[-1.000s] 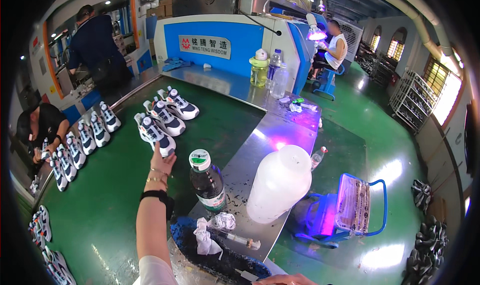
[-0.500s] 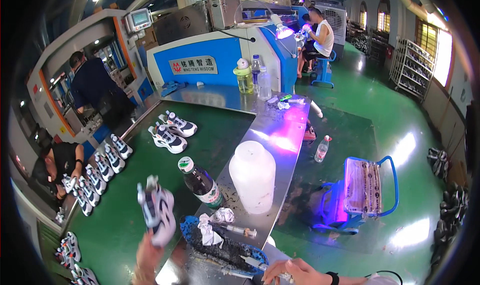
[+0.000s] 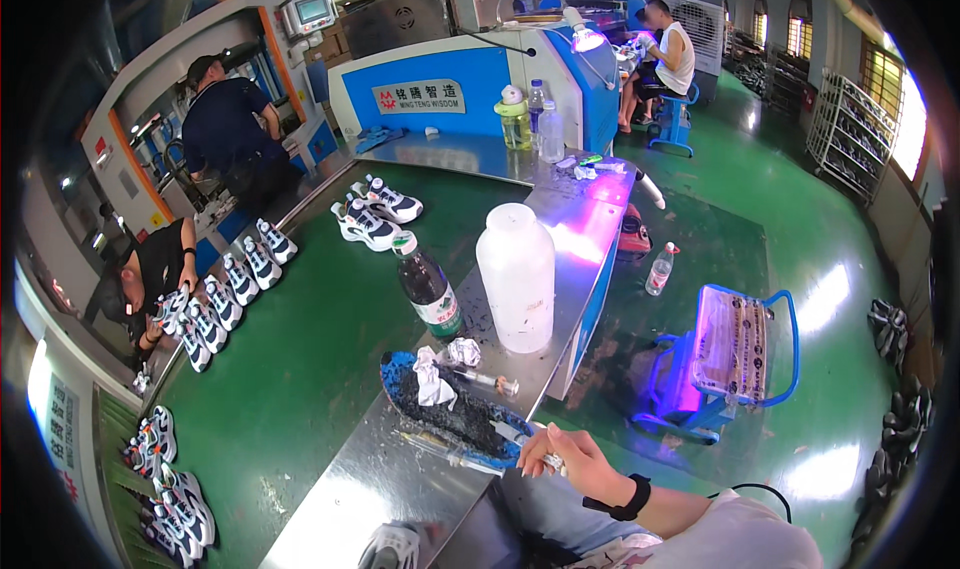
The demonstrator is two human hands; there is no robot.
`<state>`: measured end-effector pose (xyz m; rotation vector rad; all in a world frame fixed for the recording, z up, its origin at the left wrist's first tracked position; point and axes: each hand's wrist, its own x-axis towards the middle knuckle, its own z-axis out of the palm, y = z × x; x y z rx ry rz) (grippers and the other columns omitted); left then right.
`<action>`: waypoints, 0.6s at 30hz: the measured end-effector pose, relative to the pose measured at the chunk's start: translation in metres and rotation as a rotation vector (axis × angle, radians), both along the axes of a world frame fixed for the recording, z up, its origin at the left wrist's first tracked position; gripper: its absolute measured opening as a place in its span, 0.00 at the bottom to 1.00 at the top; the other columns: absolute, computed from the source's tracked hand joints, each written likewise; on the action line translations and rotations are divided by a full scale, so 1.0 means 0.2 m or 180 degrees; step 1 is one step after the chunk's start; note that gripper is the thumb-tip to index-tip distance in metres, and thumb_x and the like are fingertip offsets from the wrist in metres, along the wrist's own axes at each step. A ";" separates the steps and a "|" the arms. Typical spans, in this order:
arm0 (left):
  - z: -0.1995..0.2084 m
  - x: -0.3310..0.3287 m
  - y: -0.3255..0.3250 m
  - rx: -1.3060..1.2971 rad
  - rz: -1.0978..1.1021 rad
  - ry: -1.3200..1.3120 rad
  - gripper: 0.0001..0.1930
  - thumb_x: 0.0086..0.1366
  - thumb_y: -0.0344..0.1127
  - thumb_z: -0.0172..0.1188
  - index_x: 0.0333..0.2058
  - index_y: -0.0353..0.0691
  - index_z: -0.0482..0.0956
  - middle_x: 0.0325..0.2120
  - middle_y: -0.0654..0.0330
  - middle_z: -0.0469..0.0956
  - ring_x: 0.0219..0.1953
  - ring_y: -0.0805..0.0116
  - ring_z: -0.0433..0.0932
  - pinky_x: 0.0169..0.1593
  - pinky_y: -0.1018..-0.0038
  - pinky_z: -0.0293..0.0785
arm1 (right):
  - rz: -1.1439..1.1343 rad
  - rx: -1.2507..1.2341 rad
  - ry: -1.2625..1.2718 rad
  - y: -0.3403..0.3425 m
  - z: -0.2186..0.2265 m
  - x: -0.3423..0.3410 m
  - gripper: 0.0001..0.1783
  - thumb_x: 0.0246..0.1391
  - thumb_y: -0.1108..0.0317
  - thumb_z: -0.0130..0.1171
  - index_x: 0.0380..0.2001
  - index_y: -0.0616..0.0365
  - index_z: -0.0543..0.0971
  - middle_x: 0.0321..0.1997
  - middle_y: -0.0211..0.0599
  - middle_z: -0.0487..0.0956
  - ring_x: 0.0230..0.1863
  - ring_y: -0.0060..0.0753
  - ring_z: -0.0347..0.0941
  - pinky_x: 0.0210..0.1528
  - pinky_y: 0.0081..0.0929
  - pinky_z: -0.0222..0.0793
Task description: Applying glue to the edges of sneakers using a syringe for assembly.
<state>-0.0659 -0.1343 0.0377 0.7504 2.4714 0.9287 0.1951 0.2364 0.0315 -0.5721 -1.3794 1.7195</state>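
My right hand (image 3: 578, 461), with a black band on the wrist, is closed on a syringe (image 3: 512, 433) over the near end of a blue tray (image 3: 388, 369) lined with dark residue. Crumpled white tissue (image 3: 434, 381) lies in the tray, and another syringe (image 3: 488, 379) rests beside it. Along its near side lies a thin, long tool (image 3: 445, 451), its kind unclear. At the bottom edge a grey and white sneaker (image 3: 392, 547) shows only in part. My left hand is out of view, so whether it touches that sneaker is hidden.
A large white plastic bottle (image 3: 517, 279) and a dark drink bottle (image 3: 428, 287) stand behind the tray. On the green surface are a pair of sneakers (image 3: 368, 223) and a sneaker row (image 3: 240, 279) at left, where a co-worker (image 3: 165, 279) bends over. A blue cart (image 3: 690, 379) stands right.
My left hand, which held a sneaker up over the green surface, has dropped out of view. A sneaker now shows at the bottom edge. The whole view has shifted; my right hand keeps the syringe.
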 end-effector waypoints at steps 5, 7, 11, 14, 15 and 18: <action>0.12 -0.13 0.56 0.1643 0.1192 0.0230 0.23 0.60 0.41 0.54 0.48 0.27 0.67 0.40 0.48 0.71 0.40 0.66 0.70 0.46 0.73 0.65 | -0.0203 0.0176 -0.0189 -0.10 -0.02 -0.02 0.29 0.63 0.61 0.30 0.18 0.68 0.72 0.26 0.40 0.76 0.23 0.27 0.68 0.28 0.22 0.66; 0.26 -0.09 0.78 0.1923 0.0529 0.0146 0.23 0.60 0.41 0.54 0.47 0.27 0.67 0.40 0.48 0.71 0.40 0.66 0.70 0.45 0.73 0.65 | -0.0238 0.0058 -0.0268 -0.12 0.01 0.00 0.29 0.63 0.60 0.30 0.17 0.68 0.72 0.26 0.40 0.75 0.23 0.27 0.68 0.28 0.22 0.66; 0.23 -0.12 1.00 0.2863 -0.0664 -0.0096 0.24 0.48 0.39 0.60 0.41 0.30 0.67 0.35 0.46 0.76 0.38 0.60 0.75 0.46 0.69 0.70 | -0.0127 0.0008 -0.0495 -0.15 0.06 -0.05 0.29 0.63 0.58 0.31 0.17 0.68 0.71 0.26 0.40 0.75 0.24 0.26 0.67 0.29 0.21 0.65; 0.25 -0.13 1.12 0.2645 -0.1409 0.0404 0.24 0.52 0.44 0.57 0.42 0.31 0.69 0.34 0.54 0.75 0.36 0.68 0.73 0.42 0.74 0.69 | 0.0012 0.0312 -0.0206 -0.14 0.16 -0.06 0.30 0.63 0.56 0.31 0.19 0.69 0.74 0.28 0.45 0.75 0.24 0.26 0.69 0.28 0.21 0.65; 0.26 -0.10 1.18 0.2787 -0.1217 0.0503 0.25 0.45 0.42 0.62 0.40 0.31 0.71 0.32 0.58 0.75 0.34 0.71 0.73 0.41 0.76 0.68 | 0.0059 0.0543 -0.0147 -0.14 0.20 -0.06 0.32 0.62 0.55 0.29 0.19 0.68 0.74 0.28 0.46 0.75 0.24 0.27 0.70 0.27 0.21 0.65; 0.29 -0.08 1.27 0.2710 -0.1537 0.0425 0.24 0.45 0.38 0.63 0.40 0.31 0.71 0.34 0.58 0.75 0.36 0.72 0.73 0.42 0.77 0.68 | 0.0387 0.0932 0.0361 -0.12 0.27 -0.06 0.38 0.62 0.51 0.22 0.17 0.67 0.76 0.25 0.48 0.75 0.23 0.31 0.71 0.25 0.23 0.65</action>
